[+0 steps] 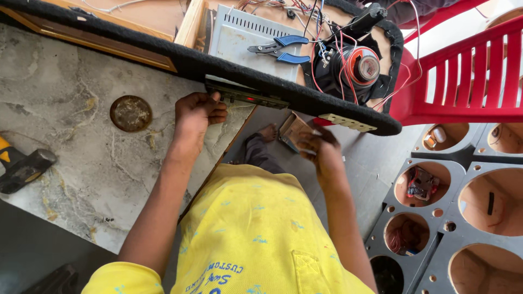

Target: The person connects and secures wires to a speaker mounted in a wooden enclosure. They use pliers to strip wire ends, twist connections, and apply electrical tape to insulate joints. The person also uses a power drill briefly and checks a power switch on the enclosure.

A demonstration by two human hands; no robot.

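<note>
While leaning over marble slab in yellow shirt, curling left hand around front edge of black control panel, fingers closed on it. Pinching small brown wooden piece in right hand, just below carpeted speaker box rim. Resting beyond, inside box: grey amplifier, blue-handled pliers, speaker driver among wires. Lying at far left on slab: hammer.

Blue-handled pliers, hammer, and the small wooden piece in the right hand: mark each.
blue-handled pliers (280, 46), head view, on the handles.
hammer (24, 167), head view, on its dark head.
small wooden piece (294, 130), head view, on its face.
</note>
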